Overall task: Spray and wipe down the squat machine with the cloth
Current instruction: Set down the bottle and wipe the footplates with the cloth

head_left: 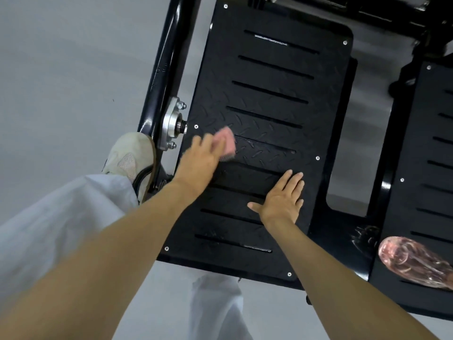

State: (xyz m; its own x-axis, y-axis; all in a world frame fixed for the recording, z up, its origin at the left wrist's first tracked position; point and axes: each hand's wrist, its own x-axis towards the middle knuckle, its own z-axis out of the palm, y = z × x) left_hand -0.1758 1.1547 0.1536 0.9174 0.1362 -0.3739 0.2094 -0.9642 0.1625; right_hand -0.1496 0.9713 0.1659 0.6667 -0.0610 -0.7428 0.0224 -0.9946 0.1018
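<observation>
Pressing on the squat machine's black footplate [269, 94], near its left edge, the pink cloth [226, 143] is gripped by the motion-blurred left hand [198, 160]. The right hand [282, 200] lies flat lower on the same plate, fingers straight, holding nothing. A pinkish clear bottle [414, 261] rests on the neighbouring plate.

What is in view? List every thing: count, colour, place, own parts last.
left footplate: one, black, centre
right footplate: one, black, right edge
frame tube: one, black, left of left footplate
bearing flange: one, silver, on the frame tube
cloth: one, pink, on left footplate
spray bottle: one, clear pink, on right footplate
floor: grey, left side
shoe: one, beige, beside frame tube
trousers: light grey, lower left
left hand: one, on the cloth, blurred
right hand: one, flat on left footplate
</observation>
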